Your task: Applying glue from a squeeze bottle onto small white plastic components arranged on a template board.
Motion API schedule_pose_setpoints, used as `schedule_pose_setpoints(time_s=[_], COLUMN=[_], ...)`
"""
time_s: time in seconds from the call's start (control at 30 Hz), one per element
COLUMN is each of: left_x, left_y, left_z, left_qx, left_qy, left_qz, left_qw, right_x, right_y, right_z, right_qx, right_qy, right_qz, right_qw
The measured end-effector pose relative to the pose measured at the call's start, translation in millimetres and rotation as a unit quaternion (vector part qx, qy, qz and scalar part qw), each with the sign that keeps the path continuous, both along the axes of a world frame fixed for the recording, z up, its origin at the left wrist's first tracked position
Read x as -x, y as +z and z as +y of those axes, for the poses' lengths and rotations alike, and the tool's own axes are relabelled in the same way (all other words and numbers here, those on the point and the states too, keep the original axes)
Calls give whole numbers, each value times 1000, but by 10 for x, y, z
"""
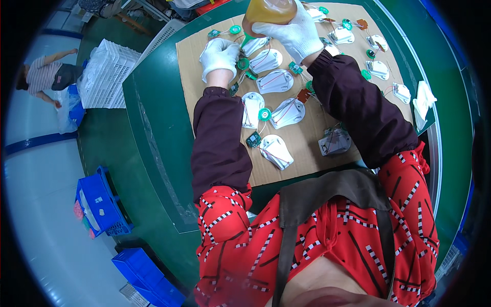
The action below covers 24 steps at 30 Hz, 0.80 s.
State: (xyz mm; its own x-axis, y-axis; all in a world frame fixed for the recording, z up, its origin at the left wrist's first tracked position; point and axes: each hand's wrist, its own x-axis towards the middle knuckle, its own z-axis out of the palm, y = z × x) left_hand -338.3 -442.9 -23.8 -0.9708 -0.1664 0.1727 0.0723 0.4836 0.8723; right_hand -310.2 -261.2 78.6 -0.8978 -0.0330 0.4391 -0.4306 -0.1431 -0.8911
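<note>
My right hand (294, 36), in a white knit glove, is wrapped round a squeeze bottle (271, 11) of amber liquid. The bottle is tilted, its green nozzle (247, 39) pointing down beside a white plastic shell (255, 46). Also gloved, my left hand (220, 56) is closed in a pinch at the wires next to that shell; what its fingertips hold is hidden. Just right of it lies a round green speaker (243, 63). More white shells (275, 81) with thin wires, green discs and small circuit boards (253, 139) lie around both hands.
A cardboard sheet (215, 153) covers much of the green table (153, 138). A white cloth (423, 102) lies at the right edge. White crates (110, 74) stand beyond the left edge, with blue bins (146, 276) lower left. Another person (48, 74) is at far left.
</note>
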Motion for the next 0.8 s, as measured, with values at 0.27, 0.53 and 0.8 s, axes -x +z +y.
schedule_pose_setpoints(time_s=[0.27,0.53,0.8], left_x=[-39,-33,-41], left_y=[97,66,32], left_z=[52,56,-3], left_qx=[-49,-39,-16], left_qy=[-12,-10,-15], left_qz=[-34,-35,-14], left_qw=[998,999,1000], right_x=[-122,14,-149], right_y=[81,-198,101], right_z=[109,246,216], right_qx=[15,-90,-18], right_qy=[15,41,32], right_qz=[-35,42,-39], right_qw=[999,994,999])
